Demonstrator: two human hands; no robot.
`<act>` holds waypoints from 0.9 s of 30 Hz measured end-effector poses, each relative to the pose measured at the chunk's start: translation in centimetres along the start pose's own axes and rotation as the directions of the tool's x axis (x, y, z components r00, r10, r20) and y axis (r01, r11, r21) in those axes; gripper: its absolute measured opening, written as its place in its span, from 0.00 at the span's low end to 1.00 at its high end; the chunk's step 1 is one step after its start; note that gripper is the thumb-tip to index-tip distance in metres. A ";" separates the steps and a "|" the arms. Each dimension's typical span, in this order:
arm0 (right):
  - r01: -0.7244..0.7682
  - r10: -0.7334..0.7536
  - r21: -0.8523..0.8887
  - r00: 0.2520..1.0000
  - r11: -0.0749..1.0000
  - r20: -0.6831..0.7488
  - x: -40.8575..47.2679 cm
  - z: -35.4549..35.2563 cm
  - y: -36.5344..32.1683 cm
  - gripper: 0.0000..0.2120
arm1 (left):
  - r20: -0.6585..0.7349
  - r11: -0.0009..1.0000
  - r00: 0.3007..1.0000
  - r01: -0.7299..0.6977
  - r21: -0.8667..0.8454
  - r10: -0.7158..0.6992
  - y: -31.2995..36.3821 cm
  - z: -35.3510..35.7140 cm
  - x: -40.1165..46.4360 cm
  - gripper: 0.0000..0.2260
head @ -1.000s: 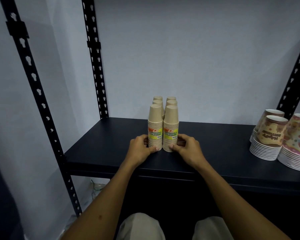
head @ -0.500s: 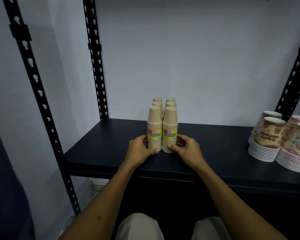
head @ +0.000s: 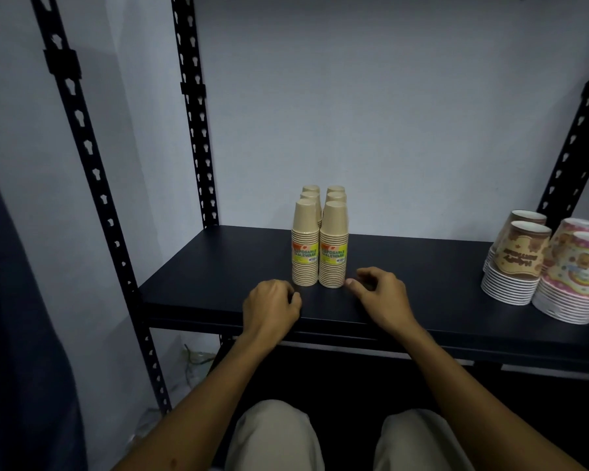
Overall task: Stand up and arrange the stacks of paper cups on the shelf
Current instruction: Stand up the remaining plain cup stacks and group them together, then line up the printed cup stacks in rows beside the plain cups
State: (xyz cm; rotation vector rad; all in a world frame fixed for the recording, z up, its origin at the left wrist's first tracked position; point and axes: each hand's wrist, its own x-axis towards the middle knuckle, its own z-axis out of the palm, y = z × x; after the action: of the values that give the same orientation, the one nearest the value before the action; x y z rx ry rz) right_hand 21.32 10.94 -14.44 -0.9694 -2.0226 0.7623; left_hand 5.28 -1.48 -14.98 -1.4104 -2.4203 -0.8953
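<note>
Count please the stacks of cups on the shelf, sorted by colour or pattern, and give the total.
Plain tan stacks: 6, upright, in two rows
Brown patterned stacks: 2
Pink patterned stacks: 2, at the frame's right edge
Total: 10 stacks in view

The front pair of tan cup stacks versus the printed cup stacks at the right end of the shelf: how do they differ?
The tan cup stacks are plain kraft with yellow labels; the printed cup stacks carry cartoon patterns on white rims. The tan ones are narrow and tall; the printed ones are wider and squatter. The tan ones sit mid-shelf near both hands; the printed ones sit far right. Both stand rim-down.
</note>
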 end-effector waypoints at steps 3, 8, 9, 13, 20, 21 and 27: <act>-0.010 0.010 -0.048 1.000 0.999 0.010 -0.7 -1.2 0.7 0.21 | -0.028 0.992 0.995 -0.096 0.087 0.098 0.8 0.3 -0.7 0.13; 0.013 -0.014 -0.237 1.000 0.971 -0.002 -2.2 -4.5 2.7 0.18 | 0.070 0.958 0.957 -0.278 -0.065 0.282 3.8 1.4 -0.6 0.11; 0.017 -0.024 -0.276 0.999 0.961 -0.021 -2.5 -5.3 3.3 0.18 | 0.100 0.948 0.946 -0.299 -0.109 0.309 4.6 1.7 -0.5 0.11; -0.008 -0.036 -0.369 0.993 0.929 -0.112 -3.5 -8.7 6.0 0.16 | 0.200 0.913 0.897 -0.359 -0.193 0.395 8.1 3.5 0.3 0.11; -0.034 -0.057 -0.344 0.966 0.938 -0.251 -5.6 -14.9 9.7 0.08 | 0.296 0.887 0.845 -0.373 -0.271 0.446 15.0 7.0 1.9 0.11; -0.028 -0.066 -0.322 0.958 0.946 -0.278 -5.9 -15.6 10.2 0.07 | 0.306 0.885 0.841 -0.361 -0.294 0.445 15.9 7.6 2.1 0.12; -0.091 -0.022 -0.190 0.854 0.978 -0.519 -6.7 -19.2 12.8 0.05 | 0.335 0.859 0.840 -0.259 -0.442 0.426 21.0 10.9 3.2 0.20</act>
State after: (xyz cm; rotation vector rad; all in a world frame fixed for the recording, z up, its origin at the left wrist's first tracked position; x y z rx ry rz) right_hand 44.75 15.87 -16.28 -1.1865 -1.6242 0.2568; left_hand 22.63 14.80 -13.82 -2.3243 -2.1985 -1.0957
